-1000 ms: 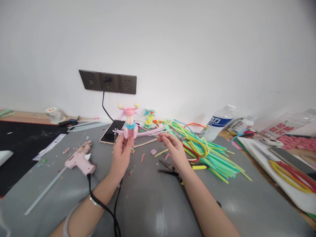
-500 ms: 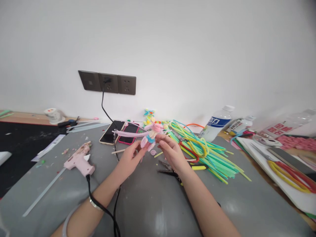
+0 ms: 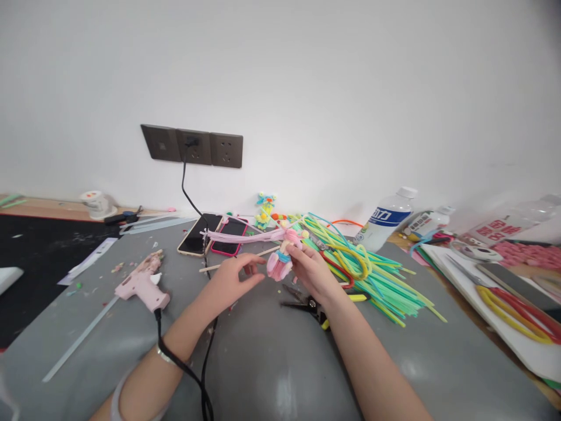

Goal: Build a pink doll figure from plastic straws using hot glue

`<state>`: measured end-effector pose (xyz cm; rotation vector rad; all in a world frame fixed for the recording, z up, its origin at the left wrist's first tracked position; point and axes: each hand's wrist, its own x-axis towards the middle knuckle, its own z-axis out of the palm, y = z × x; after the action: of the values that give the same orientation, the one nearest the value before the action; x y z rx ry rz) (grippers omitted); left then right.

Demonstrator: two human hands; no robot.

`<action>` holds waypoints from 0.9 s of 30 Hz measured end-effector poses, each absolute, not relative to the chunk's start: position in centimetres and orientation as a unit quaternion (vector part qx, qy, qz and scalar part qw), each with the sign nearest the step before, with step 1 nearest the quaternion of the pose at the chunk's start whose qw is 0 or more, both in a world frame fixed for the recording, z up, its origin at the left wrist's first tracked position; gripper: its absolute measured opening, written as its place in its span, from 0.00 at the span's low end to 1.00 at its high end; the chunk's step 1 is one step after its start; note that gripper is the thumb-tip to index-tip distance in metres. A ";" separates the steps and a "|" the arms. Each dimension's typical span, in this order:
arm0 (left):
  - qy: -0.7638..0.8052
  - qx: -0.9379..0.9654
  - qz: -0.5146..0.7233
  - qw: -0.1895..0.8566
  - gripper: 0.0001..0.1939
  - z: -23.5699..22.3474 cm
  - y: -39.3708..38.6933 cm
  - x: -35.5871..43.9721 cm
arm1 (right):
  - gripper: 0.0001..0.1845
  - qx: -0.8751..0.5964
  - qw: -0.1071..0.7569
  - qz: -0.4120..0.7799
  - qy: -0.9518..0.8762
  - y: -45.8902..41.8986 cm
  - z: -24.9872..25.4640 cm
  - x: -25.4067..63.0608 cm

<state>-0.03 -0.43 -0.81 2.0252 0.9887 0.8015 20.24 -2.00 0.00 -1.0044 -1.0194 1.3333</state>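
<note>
Between the thumb and fingers of my right hand [image 3: 310, 270] is a small pipe-cleaner doll [image 3: 280, 264] in pink, with a blue band round its middle. It is tilted, and its head partly overlaps the stems behind it. My left hand [image 3: 239, 278] hovers just left of the doll, apart from it, thumb and fingers spread with nothing between them. Lilac pipe cleaners [image 3: 245, 236] stretch leftward behind the doll, above two phones. Under my right hand lie black-and-yellow pliers [image 3: 309, 305], partly covered by the wrist.
A pink hot glue gun [image 3: 142, 286] with a glue stick lies left, its black cord running past my left arm. Green and yellow pipe cleaners [image 3: 385, 280] spread on the right, near a bottle [image 3: 388, 217]. Scissors [image 3: 512, 307] rest on white paper. A yellow figure [image 3: 265, 210] stands by the wall.
My left hand has let go of the doll and drawn slightly left and down. My right hand has kept hold of the doll and shifted it a little right, turning it.
</note>
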 end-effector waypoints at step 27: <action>0.578 0.770 0.215 0.162 0.10 -1.7 0.8 -1.4 | 0.19 -0.521 0.416 0.403 -0.627 -2.7 -1.2 19.5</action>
<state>-1.39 0.84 -1.68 2.1976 1.6500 0.6148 19.46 -2.66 -1.23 -1.3073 -1.5737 1.0129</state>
